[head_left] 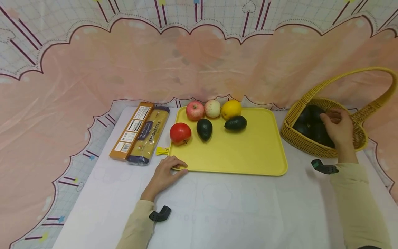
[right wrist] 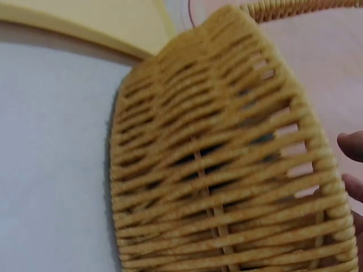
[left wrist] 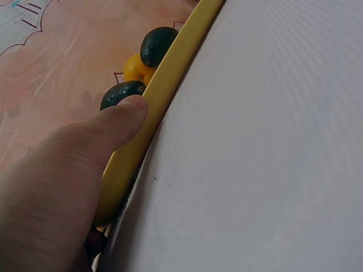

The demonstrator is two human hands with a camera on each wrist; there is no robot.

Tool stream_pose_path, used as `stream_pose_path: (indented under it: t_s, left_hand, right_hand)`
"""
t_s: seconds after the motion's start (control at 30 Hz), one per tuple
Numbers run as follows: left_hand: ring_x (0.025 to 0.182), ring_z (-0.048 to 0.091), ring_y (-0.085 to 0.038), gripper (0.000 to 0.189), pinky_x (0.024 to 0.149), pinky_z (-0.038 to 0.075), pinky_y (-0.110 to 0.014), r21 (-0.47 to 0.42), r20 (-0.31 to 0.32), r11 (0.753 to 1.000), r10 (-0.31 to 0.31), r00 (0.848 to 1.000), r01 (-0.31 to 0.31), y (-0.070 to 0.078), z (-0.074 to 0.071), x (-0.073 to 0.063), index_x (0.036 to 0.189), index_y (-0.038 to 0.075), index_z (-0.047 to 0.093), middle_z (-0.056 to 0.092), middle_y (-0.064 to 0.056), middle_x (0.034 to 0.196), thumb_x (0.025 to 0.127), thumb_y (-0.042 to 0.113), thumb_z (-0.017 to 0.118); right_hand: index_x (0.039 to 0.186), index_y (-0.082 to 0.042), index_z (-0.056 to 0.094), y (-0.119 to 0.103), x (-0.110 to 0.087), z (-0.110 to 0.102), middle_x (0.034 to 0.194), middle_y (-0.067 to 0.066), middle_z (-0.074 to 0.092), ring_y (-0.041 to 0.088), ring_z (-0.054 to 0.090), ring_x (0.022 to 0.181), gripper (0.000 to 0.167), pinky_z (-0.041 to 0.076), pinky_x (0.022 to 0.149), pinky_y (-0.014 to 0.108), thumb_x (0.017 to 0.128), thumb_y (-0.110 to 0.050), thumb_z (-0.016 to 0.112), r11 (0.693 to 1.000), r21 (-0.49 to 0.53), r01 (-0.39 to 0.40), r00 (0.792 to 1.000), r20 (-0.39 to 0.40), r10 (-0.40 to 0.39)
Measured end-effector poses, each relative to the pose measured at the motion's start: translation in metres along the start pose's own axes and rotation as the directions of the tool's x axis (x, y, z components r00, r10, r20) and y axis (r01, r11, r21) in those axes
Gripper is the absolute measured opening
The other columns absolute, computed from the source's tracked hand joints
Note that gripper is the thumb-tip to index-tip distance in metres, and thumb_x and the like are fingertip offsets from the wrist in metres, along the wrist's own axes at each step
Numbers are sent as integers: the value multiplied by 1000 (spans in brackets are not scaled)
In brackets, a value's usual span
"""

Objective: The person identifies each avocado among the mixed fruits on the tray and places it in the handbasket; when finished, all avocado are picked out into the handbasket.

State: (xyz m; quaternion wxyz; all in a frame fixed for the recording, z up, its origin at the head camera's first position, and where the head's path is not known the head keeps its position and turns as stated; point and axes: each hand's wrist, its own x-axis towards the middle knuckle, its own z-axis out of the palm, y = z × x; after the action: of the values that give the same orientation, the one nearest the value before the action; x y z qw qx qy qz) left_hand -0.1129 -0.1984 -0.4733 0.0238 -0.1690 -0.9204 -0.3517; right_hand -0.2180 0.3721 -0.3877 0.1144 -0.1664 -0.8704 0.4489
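My left hand (head_left: 166,173) is at the near left corner of the yellow tray (head_left: 248,152), pinching its rim. In the left wrist view the thumb (left wrist: 127,116) lies against the tray's outer wall. On the tray are two dark green avocados (head_left: 204,129), a red tomato-like fruit (head_left: 180,133), a pink apple (head_left: 195,110), a pale apple (head_left: 212,109) and a yellow fruit (head_left: 231,109). My right hand (head_left: 340,129) reaches over the wicker basket (head_left: 311,147), fingers bent loosely above several dark avocados (head_left: 306,121). Thumb and fingers stand apart, with nothing visible between them.
Left of the tray lie a spaghetti packet (head_left: 149,135) and a narrow brown box (head_left: 132,131). A small yellow tag (head_left: 162,150) sits by the tray's left edge. The basket's tall handle (head_left: 342,74) arches up behind the right hand. A patterned curtain (head_left: 140,69) hangs behind the table.
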Motion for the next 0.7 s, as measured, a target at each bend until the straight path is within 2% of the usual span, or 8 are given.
stream_pose_path:
  t_s: [0.17,0.37,0.53,0.7]
  left_hand:
    - [84,46,-4,16,78,37,-30,0,0,1000,-2,1000,2,1,-1,0,97,30,68,58,15,89,82,37,72]
    - [85,46,-5,17,79,37,-30,-4,9,1000,-16,1000,16,2,-1,0,98,30,68,58,15,89,82,36,72]
    - [85,46,-5,17,79,37,-31,-4,10,1000,-16,1000,16,2,-1,0,98,30,68,58,15,89,83,37,71]
    - [85,46,-6,16,79,37,-31,-4,11,1000,-16,1000,16,2,-1,1,97,29,68,58,14,89,83,35,72]
  right_hand:
    - [133,-19,45,-6,-11,5,99,-27,44,-11,42,89,47,33,76,7,91,-35,58,992,79,95,995,17,-96]
    - [123,-26,50,-11,-19,10,99,-25,48,-7,46,88,33,37,75,4,91,-26,60,977,150,150,989,-11,-150]
    - [121,-25,52,-15,-27,16,101,-20,51,-4,52,85,31,43,71,4,91,-18,60,955,210,210,978,-27,-209]
    - [127,-13,52,-17,-39,24,108,-16,54,-3,53,91,36,44,73,6,92,-14,59,924,255,284,956,-8,-292]
